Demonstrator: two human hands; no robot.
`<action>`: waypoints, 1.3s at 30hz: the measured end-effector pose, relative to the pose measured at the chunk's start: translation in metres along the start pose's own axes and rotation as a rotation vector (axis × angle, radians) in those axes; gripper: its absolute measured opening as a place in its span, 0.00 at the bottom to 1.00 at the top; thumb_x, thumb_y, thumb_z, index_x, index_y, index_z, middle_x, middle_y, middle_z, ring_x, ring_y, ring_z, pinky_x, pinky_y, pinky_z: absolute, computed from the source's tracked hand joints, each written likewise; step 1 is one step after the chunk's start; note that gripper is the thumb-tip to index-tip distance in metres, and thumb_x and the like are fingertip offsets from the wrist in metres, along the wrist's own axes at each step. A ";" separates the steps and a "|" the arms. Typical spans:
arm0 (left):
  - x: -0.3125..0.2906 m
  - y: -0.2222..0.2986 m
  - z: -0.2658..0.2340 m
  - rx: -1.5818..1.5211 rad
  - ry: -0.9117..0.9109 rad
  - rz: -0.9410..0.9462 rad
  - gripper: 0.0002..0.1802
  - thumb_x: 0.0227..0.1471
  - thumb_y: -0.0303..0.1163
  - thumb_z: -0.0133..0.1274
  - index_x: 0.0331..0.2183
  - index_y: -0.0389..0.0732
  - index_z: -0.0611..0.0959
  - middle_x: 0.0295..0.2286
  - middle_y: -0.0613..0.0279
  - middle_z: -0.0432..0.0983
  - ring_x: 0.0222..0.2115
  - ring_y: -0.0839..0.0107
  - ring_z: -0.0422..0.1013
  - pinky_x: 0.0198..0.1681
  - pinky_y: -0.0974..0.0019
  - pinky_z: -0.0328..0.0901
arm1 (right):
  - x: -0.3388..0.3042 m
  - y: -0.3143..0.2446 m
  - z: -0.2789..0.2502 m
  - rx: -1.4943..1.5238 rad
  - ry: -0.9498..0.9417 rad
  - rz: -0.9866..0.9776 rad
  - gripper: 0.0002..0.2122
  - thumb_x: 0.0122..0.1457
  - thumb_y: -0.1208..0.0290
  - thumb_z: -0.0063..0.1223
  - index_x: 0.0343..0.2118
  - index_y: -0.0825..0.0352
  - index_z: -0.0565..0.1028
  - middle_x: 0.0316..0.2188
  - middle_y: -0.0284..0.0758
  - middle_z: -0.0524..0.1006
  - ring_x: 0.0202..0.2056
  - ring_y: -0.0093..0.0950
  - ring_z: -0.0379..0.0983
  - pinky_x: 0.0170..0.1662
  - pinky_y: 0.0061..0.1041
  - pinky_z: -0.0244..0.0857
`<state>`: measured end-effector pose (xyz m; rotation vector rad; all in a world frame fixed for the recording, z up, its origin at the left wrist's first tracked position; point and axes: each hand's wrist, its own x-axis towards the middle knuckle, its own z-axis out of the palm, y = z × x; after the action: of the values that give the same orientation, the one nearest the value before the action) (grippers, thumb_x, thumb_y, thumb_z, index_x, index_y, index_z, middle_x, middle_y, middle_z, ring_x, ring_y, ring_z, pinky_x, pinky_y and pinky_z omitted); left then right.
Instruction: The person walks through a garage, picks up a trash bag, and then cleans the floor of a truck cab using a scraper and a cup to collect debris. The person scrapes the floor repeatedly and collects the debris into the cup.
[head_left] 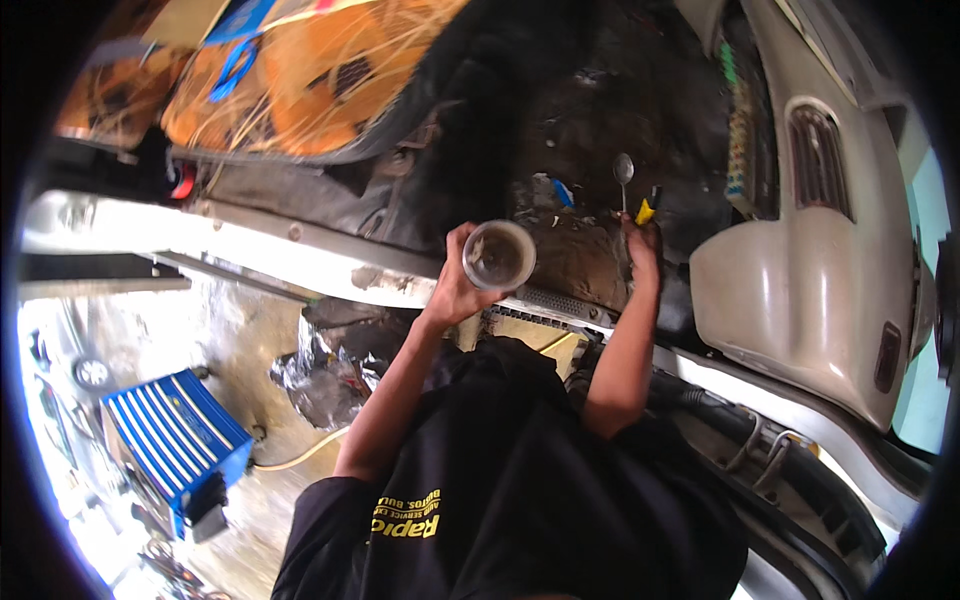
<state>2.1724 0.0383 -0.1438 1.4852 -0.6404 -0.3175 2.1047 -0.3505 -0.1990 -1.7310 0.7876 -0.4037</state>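
My left hand (456, 285) is wrapped round a round, translucent plastic cup (499, 256), tilted so that its open top shows. Something greyish lies in the cup; I cannot make out what. Further right, my right hand (642, 240) grips a metal spoon (623, 172) by its handle, the bowl pointing away from me over the dark car floor (570, 120). A yellow and black tool (649, 205) shows right beside the fingers; whether it is held too, I cannot tell. A small blue piece (563, 193) lies on the floor between cup and spoon.
An orange patterned seat (310, 80) with blue scissors (234, 70) on it stands far left. The beige door panel (790, 285) rises at right. A pale door sill (330, 262) crosses before me. Behind it, lower left, stands a blue tool cabinet (178, 433).
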 end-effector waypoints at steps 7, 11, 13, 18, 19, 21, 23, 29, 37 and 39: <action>-0.182 0.007 -0.088 0.161 0.301 -0.154 0.58 0.37 0.35 0.77 0.64 0.39 0.59 0.59 0.51 0.65 0.63 0.58 0.64 0.68 0.54 0.59 | -0.055 -0.162 0.044 -0.154 -0.571 0.051 0.10 0.67 0.68 0.61 0.48 0.65 0.79 0.44 0.26 0.78 0.47 0.20 0.71 0.55 0.24 0.62; -0.292 -0.004 -0.117 0.021 0.693 -0.250 0.61 0.38 0.28 0.75 0.67 0.41 0.56 0.58 0.54 0.68 0.61 0.61 0.67 0.66 0.55 0.62 | -0.122 -0.229 0.123 -0.322 -0.967 -0.057 0.10 0.68 0.71 0.58 0.49 0.67 0.77 0.45 0.27 0.77 0.49 0.20 0.70 0.57 0.24 0.60; -0.347 -0.013 -0.123 0.043 0.906 -0.270 0.61 0.39 0.30 0.77 0.67 0.40 0.56 0.57 0.54 0.69 0.60 0.61 0.68 0.65 0.55 0.63 | -0.166 -0.241 0.169 -0.371 -1.110 -0.090 0.10 0.68 0.70 0.59 0.48 0.66 0.77 0.44 0.27 0.77 0.47 0.21 0.71 0.56 0.24 0.62; -0.455 -0.011 -0.115 0.219 1.279 -0.434 0.53 0.45 0.32 0.76 0.64 0.38 0.60 0.57 0.52 0.68 0.59 0.61 0.69 0.64 0.55 0.65 | -0.259 -0.196 0.302 -0.445 -1.603 -0.050 0.09 0.66 0.66 0.60 0.43 0.64 0.77 0.37 0.27 0.75 0.42 0.21 0.70 0.50 0.25 0.64; -0.469 -0.007 -0.113 0.264 1.325 -0.464 0.52 0.45 0.32 0.76 0.64 0.38 0.61 0.57 0.52 0.68 0.59 0.61 0.69 0.64 0.56 0.65 | -0.275 -0.176 0.330 -0.337 -1.726 -0.029 0.10 0.66 0.64 0.60 0.43 0.64 0.77 0.36 0.26 0.74 0.40 0.20 0.68 0.47 0.24 0.63; -0.488 0.003 -0.107 0.270 1.396 -0.470 0.50 0.47 0.31 0.75 0.64 0.40 0.61 0.58 0.54 0.65 0.60 0.60 0.67 0.66 0.53 0.63 | -0.307 -0.126 0.393 -0.564 -1.847 0.137 0.11 0.65 0.63 0.62 0.44 0.64 0.78 0.36 0.25 0.75 0.38 0.20 0.69 0.46 0.24 0.63; -0.498 0.012 -0.101 0.281 1.434 -0.507 0.50 0.47 0.31 0.75 0.63 0.40 0.62 0.58 0.54 0.65 0.60 0.60 0.67 0.66 0.54 0.64 | -0.338 -0.070 0.451 -0.662 -1.914 0.223 0.11 0.62 0.64 0.64 0.41 0.65 0.83 0.34 0.27 0.79 0.37 0.21 0.72 0.44 0.26 0.64; -0.502 0.026 -0.080 0.316 1.509 -0.553 0.50 0.46 0.30 0.76 0.63 0.39 0.62 0.58 0.54 0.65 0.60 0.61 0.67 0.65 0.55 0.65 | -0.409 0.093 0.559 -0.800 -1.708 0.589 0.10 0.57 0.68 0.68 0.35 0.70 0.83 0.33 0.39 0.84 0.34 0.33 0.79 0.41 0.36 0.72; -0.503 0.036 -0.059 0.276 1.494 -0.593 0.53 0.45 0.28 0.76 0.65 0.39 0.60 0.60 0.52 0.64 0.62 0.58 0.66 0.66 0.53 0.65 | -0.356 0.215 0.530 -1.275 -1.429 0.152 0.21 0.54 0.59 0.67 0.48 0.65 0.82 0.48 0.43 0.83 0.48 0.42 0.81 0.51 0.47 0.74; -0.502 0.035 -0.062 0.238 1.462 -0.570 0.53 0.46 0.28 0.75 0.65 0.39 0.60 0.60 0.52 0.65 0.62 0.58 0.66 0.67 0.54 0.63 | -0.337 0.209 0.503 -1.381 -1.330 -0.100 0.23 0.52 0.59 0.67 0.49 0.67 0.82 0.51 0.46 0.83 0.49 0.42 0.82 0.52 0.44 0.74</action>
<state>1.8012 0.3783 -0.2078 1.6576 0.9444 0.4532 2.1168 0.2105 -0.5075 -2.6003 -0.1743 1.4783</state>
